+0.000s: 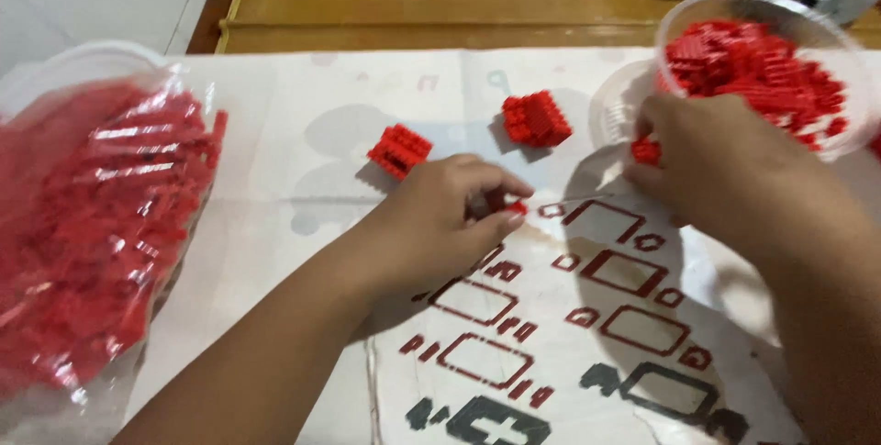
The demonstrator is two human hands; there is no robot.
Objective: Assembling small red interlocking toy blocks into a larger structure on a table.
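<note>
Item 1, my left hand (440,220): fingers curled in, thumb and fingertips pinched together on a small red brick (507,204); the hand rests on the white sheet (275,161) that covers the worktop, at the top edge of a printed chart of red and black outlines (587,317).

Item 2, my right hand (725,165): palm down, fingers bent and closed on a red brick piece (645,150) at the near rim of the clear tub (734,14). How tightly it grips I cannot tell, since the back of the hand hides the fingertips.

Item 3, the tub: heaped with red bricks, at the far right.

Item 4, two assembled red blocks, one (399,150) just beyond my left hand, the other (536,118) between both hands, further back.

Item 5, a clear bag of red bricks (83,225), far left, well apart from both hands.
</note>
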